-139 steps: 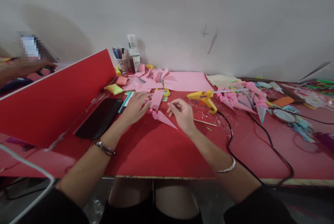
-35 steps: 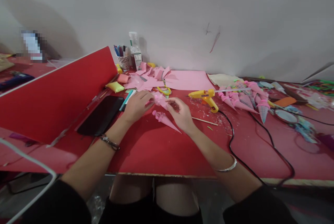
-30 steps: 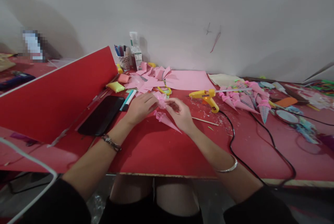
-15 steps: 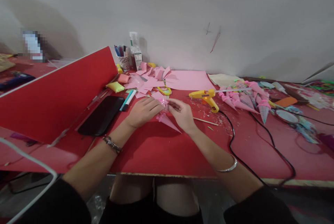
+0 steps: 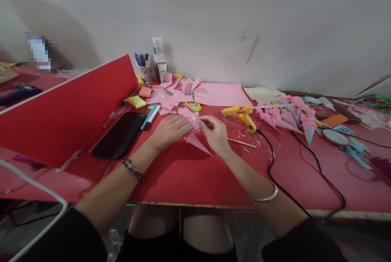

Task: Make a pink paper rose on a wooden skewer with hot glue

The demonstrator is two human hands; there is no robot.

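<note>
My left hand point(image 5: 171, 130) is closed around the top of a small pink paper cone point(image 5: 200, 144), whose tip points down and to the right, just above the red table. Crinkled clear-and-pink plastic wrap point(image 5: 194, 118) stands up from the cone's wide end, between both hands. My right hand point(image 5: 216, 132) pinches the right edge of that wrap with thumb and forefinger. Its other fingers are curled. The fingertips of my left hand are partly hidden behind the wrap.
A yellow hot glue gun point(image 5: 241, 115) lies right of my hands, its black cord point(image 5: 271, 160) trailing frontward. Finished pink cones point(image 5: 290, 117) are heaped farther right. A black phone point(image 5: 119, 135), markers point(image 5: 152, 117) and a red board point(image 5: 76, 107) are at left; pink paper scraps point(image 5: 171, 95) lie behind.
My right thumb and fingers have shifted slightly along the wrap, and the wrap looks a little more gathered. The cone and my left hand have hardly moved.
</note>
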